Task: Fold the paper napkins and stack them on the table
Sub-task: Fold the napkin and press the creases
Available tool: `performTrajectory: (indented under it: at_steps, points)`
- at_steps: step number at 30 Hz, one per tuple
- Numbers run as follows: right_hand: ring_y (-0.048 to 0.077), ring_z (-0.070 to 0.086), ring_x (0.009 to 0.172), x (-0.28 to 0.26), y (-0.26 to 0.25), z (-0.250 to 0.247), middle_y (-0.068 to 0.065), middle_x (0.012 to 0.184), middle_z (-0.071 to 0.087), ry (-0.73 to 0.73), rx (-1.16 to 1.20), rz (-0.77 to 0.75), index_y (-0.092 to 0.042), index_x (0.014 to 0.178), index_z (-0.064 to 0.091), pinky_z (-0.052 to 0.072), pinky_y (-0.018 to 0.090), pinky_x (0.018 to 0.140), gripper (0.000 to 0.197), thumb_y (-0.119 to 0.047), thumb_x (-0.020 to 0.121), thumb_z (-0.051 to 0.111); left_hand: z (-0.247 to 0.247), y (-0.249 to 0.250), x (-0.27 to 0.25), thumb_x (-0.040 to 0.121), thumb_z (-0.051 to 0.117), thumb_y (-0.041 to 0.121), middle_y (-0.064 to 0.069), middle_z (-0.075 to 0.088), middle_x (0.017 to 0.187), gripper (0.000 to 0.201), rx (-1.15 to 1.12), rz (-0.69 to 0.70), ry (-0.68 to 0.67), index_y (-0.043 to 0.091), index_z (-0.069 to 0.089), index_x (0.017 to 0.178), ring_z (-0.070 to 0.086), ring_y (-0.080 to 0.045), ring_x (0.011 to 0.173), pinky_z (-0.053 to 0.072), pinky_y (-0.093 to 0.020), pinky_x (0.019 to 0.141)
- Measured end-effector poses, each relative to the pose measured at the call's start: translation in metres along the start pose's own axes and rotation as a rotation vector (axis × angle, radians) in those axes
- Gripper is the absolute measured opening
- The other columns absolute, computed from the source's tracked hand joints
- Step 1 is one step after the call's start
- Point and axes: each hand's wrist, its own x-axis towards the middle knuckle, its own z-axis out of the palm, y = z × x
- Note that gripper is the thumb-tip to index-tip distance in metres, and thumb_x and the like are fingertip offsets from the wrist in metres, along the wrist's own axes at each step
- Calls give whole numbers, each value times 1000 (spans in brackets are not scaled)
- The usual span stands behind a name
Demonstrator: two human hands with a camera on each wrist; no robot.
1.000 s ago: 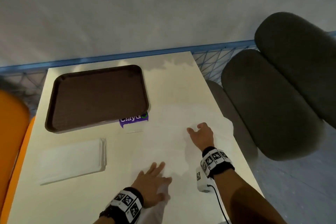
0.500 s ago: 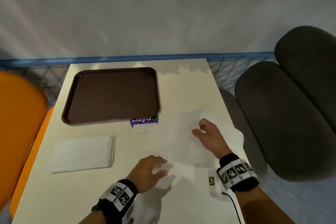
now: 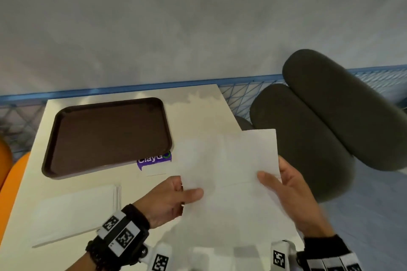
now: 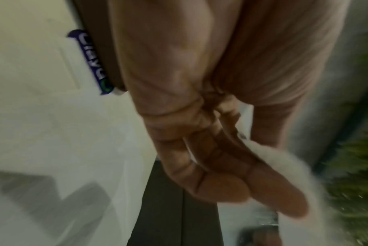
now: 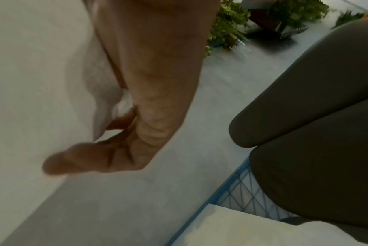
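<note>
A thin white paper napkin (image 3: 229, 169) is lifted off the table (image 3: 198, 116) and held up between both hands. My left hand (image 3: 174, 196) pinches its left edge, thumb on top and fingers behind. On the right edge my right hand (image 3: 284, 187) pinches it the same way. In the left wrist view the napkin (image 4: 284, 159) shows as a white blur past the fingers (image 4: 231, 174). The right wrist view has the napkin (image 5: 42, 83) filling the left side, with the thumb (image 5: 73, 158) laid on it. A stack of folded napkins (image 3: 74, 211) lies at the table's near left.
A brown tray (image 3: 105, 136) sits at the far left of the table, with a purple label (image 3: 154, 159) at its near right corner. Dark grey cushions (image 3: 319, 134) stand just right of the table. An orange seat (image 3: 8, 167) is at the left edge. A blue rail (image 3: 132, 89) runs behind.
Both hands were lying on the napkin spread on the table. Now they grip its two sides and have raised it off the surface. The head view has shifted.
</note>
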Motion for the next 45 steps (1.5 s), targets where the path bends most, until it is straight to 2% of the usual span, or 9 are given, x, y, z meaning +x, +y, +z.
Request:
performTrajectory:
  at_steps: [5, 11, 15, 20, 22, 25, 30, 37, 45]
  points:
    - [32, 74, 98, -9, 5, 9, 16, 112, 74, 1, 117, 11, -16, 101, 74, 62, 36, 76, 19, -12, 84, 67, -3, 50, -42, 67, 88, 35, -22, 67, 123, 56, 185, 195, 97, 11, 73, 115, 67, -33, 108, 53, -50, 96]
    - [35, 70, 107, 0, 4, 34, 16, 117, 73, -184, 175, -59, -17, 111, 76, 59, 45, 88, 50, -36, 66, 89, -7, 102, -94, 57, 86, 58, -6, 74, 114, 60, 365, 412, 125, 26, 77, 107, 72, -26, 103, 61, -33, 83]
    - [22, 73, 89, 9, 1, 50, 6, 95, 78, -200, 196, -158, -20, 86, 82, 58, 32, 73, 19, -8, 72, 78, -22, 111, -115, 58, 85, 59, -5, 76, 107, 50, 378, 501, 182, 30, 80, 98, 73, -24, 97, 60, -27, 77]
    - [50, 52, 77, 16, 12, 61, 5, 92, 71, -244, 69, -296, -15, 76, 75, 37, 46, 68, 45, 15, 94, 46, -30, 115, -133, 74, 52, 35, -16, 70, 98, 38, 273, 541, 229, 8, 77, 84, 64, -28, 85, 55, -28, 68]
    - [54, 53, 86, 17, 12, 62, 6, 103, 73, -321, 28, -298, -12, 72, 74, 35, 52, 68, 32, 6, 86, 51, -24, 119, -140, 77, 64, 48, -14, 71, 94, 37, 300, 555, 298, 13, 77, 80, 67, -26, 80, 56, -27, 64]
    - [29, 63, 117, 17, 7, 62, 3, 121, 70, -352, -159, -376, -19, 75, 73, 50, 40, 89, 37, 11, 80, 51, -14, 123, -148, 74, 79, 42, -3, 72, 92, 21, 604, 565, 424, 24, 74, 82, 71, -19, 79, 59, -26, 64]
    - [6, 57, 119, 12, -24, 110, -23, 123, 61, -398, -688, -621, -38, 115, 66, 43, 12, 91, 32, -55, 89, 61, 7, 123, -162, 86, 72, 35, 22, 67, 108, 24, 1212, 626, 351, 33, 67, 109, 66, -5, 100, 54, -19, 81]
    - [12, 54, 71, 3, -34, 166, -13, 72, 60, -581, -622, -751, -27, 76, 65, 43, 30, 63, 30, -43, 100, 57, 14, 125, -181, 79, 67, 54, 27, 66, 110, 36, 1201, 607, 467, 37, 65, 111, 63, 3, 103, 52, -16, 87]
    - [12, 54, 68, -3, -34, 167, -8, 70, 59, -588, -590, -792, -14, 76, 66, 44, 29, 63, 40, -43, 101, 53, 19, 131, -178, 81, 71, 40, 12, 76, 86, 19, 1092, 552, 407, 23, 78, 86, 71, -12, 83, 53, -13, 67]
